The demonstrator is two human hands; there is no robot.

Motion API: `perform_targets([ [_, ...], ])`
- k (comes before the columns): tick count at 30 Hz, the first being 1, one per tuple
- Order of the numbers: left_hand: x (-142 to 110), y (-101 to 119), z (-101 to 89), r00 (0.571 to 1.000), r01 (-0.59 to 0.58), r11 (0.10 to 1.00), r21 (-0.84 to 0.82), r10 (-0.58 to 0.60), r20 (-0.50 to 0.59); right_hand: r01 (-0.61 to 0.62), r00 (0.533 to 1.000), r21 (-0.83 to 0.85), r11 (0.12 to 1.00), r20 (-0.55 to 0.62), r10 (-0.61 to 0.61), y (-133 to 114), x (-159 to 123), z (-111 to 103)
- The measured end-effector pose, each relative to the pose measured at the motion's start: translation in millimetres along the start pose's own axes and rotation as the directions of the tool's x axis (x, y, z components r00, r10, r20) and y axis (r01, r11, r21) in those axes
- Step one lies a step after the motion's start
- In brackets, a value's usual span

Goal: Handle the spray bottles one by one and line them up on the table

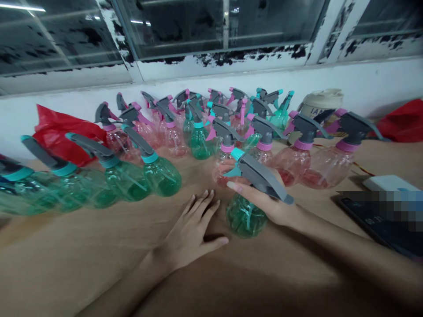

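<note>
A green spray bottle (246, 218) with a grey and teal trigger head stands upright in front of me. My right hand (261, 198) is wrapped round its neck just below the head; some of the fingers are hidden behind it. To the left of that bottle, my left hand (198, 229) lies flat on the wooden table (99, 264), fingers spread and holding nothing. Beyond the left hand stands another green spray bottle (162, 176), at the near end of a row. A pink spray bottle (222, 169) is partly hidden right behind the held one.
Several pink and green spray bottles (175, 141) crowd the back by the wall. Red plastic bags (66, 136) lie at both sides. A cream-coloured container (322, 101) stands at the back right. Nearer on the right are a phone (366, 220) and a white box (390, 185).
</note>
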State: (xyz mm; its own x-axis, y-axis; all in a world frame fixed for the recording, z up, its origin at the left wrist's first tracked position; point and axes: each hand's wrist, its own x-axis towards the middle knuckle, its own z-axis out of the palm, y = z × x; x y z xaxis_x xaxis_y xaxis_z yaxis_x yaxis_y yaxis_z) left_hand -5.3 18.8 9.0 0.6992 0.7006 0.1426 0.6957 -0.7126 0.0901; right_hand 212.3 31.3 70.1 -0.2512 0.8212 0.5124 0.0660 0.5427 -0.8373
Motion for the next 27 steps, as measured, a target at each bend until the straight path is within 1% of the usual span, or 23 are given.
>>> perform_targets([
  [5,0.2,0.4,-0.7,1.000,-0.005,1.000,0.004,0.005,0.010,0.039,0.999,-0.100,0.994,-0.012,-0.041,-3.0,2.0,-1.5],
  [10,0.3,-1.0,1.5,1.000,-0.005,1.000,0.004,0.005,-0.002,0.004,1.000,-0.020,1.000,-0.012,-0.005,-1.0,1.0,-0.8],
  [16,0.2,-0.7,0.2,1.000,-0.006,1.000,-0.005,0.006,-0.001,0.001,0.999,0.005,1.000,-0.039,-0.001,1.2,2.2,1.3],
  [17,0.3,-0.7,0.0,1.000,-0.005,1.000,-0.003,0.005,-0.003,-0.009,0.999,-0.012,1.000,-0.037,0.008,1.1,3.0,1.3],
  [19,0.5,-0.6,-0.3,1.000,-0.003,1.000,0.003,0.003,0.002,-0.017,0.999,-0.097,0.995,-0.039,0.013,0.6,4.3,0.7],
  [22,1.0,-0.3,-0.9,1.000,-0.001,1.000,0.003,0.001,0.023,0.007,0.998,-0.234,0.972,-0.059,-0.021,-0.9,3.7,-0.8],
  [24,1.2,0.2,-1.2,1.000,0.002,1.000,-0.001,-0.002,0.027,0.018,0.998,-0.256,0.967,-0.055,-0.033,-2.5,2.0,-1.5],
  [27,1.3,0.8,-1.3,1.000,0.004,1.000,-0.007,-0.004,0.017,0.013,1.000,-0.213,0.977,-0.018,-0.017,-4.9,0.1,-1.6],
])
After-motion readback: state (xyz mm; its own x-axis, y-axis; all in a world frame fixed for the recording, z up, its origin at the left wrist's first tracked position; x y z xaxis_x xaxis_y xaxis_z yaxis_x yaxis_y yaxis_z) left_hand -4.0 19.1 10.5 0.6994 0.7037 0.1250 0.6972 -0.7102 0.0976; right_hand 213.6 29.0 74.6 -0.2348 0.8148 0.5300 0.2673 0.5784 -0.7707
